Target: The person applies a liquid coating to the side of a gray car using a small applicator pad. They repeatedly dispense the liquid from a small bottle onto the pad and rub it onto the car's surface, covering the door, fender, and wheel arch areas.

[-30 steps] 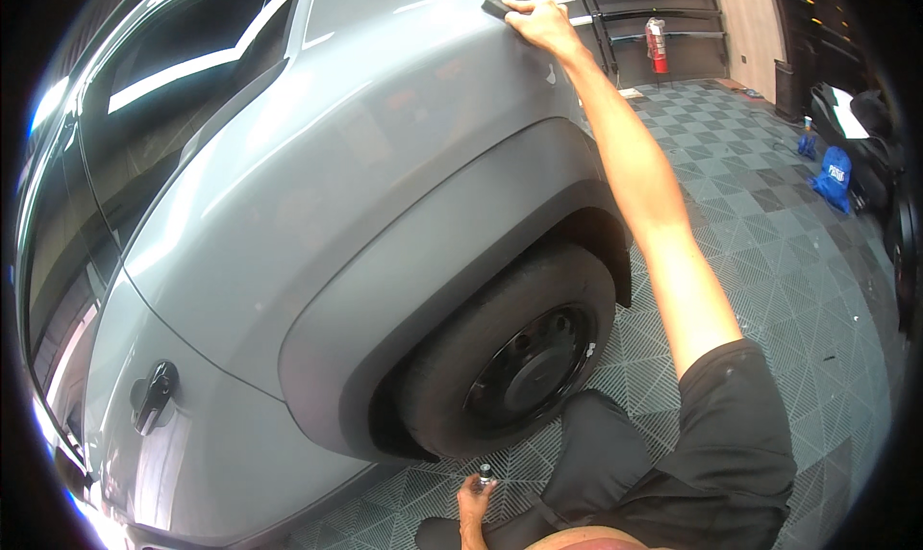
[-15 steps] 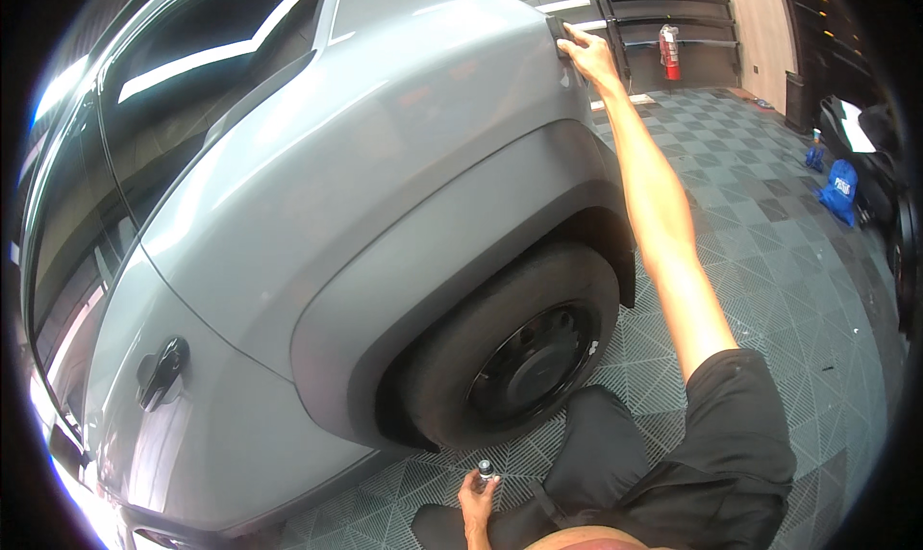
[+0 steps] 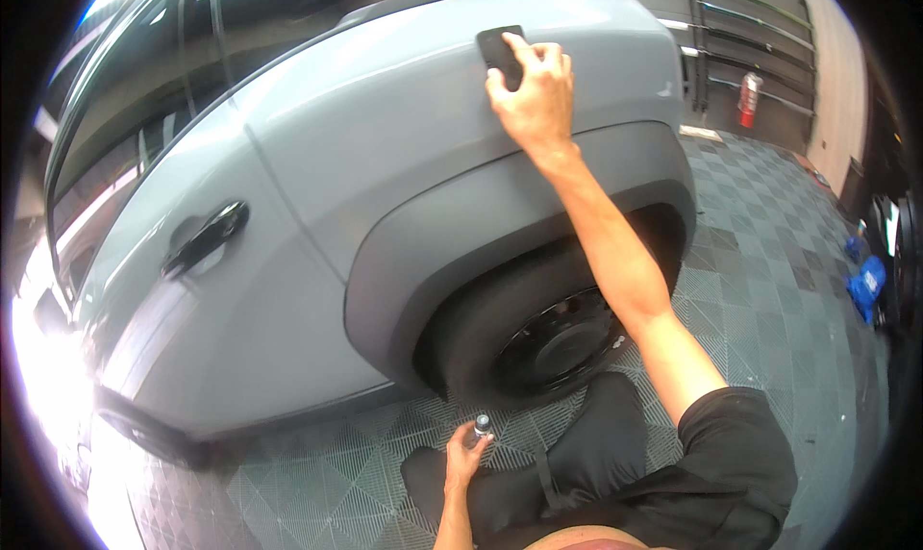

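Observation:
A grey car's rear side panel [image 3: 413, 117] fills the upper middle of the head view. My right hand [image 3: 540, 106] is stretched far out over it, pressing a flat black rectangular pad [image 3: 492, 52] against the paint above the wheel arch. The fingers are spread across the pad and cover part of it. Low in front of me, my left hand [image 3: 461, 462] grips a small bottle [image 3: 483, 425] with a silvery-grey top, held upright between thumb and fingers. Its lower part is hidden by the fingers.
Below the wheel-arch trim stands a black wheel [image 3: 558, 353], close to my bent legs. A black door handle [image 3: 207, 239] sticks out at the left. On the tiled floor [image 3: 760, 252] to the right are a blue bag [image 3: 867, 286] and, farther back, a red fire extinguisher [image 3: 749, 100].
My right hand has brought the pad from the panel's rear edge leftward along the paint. The view has shifted toward the car's door. My left hand still holds the bottle low down.

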The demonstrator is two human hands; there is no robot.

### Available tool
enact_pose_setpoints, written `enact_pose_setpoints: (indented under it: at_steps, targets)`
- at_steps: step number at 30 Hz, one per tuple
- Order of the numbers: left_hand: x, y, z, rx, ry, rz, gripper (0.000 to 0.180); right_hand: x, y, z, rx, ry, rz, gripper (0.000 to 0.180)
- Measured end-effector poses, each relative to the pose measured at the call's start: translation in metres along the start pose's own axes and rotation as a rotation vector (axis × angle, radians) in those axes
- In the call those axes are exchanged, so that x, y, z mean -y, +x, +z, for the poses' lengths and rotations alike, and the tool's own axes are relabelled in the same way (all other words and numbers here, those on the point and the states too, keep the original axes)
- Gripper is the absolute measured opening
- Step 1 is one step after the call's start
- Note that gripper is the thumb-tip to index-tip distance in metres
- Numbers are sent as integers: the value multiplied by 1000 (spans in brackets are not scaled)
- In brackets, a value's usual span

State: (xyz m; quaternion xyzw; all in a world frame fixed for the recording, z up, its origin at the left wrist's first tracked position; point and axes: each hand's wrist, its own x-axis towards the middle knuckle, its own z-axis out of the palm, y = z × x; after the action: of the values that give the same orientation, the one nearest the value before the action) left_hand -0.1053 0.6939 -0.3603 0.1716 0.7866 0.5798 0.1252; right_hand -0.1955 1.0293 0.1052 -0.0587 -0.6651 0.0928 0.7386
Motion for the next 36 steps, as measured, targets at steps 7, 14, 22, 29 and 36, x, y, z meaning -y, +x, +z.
enact_pose_setpoints:
  at_steps: [7,14,22,29,36]
  targets:
    - [-21,-9,-21,-111,-1,124,47,148,-33,55,87,92,-156,46]
    - [-36,-22,-47,-258,-17,215,47,194,-46,73,136,186,-267,47]
    - [-81,-24,-87,-409,-54,292,46,190,-30,73,106,268,-185,48]
    - [-142,-31,-158,-706,191,495,40,200,-154,-34,670,1644,678,51]
    - [-245,-36,-226,-695,989,671,49,190,-287,-95,1246,2071,2396,52]
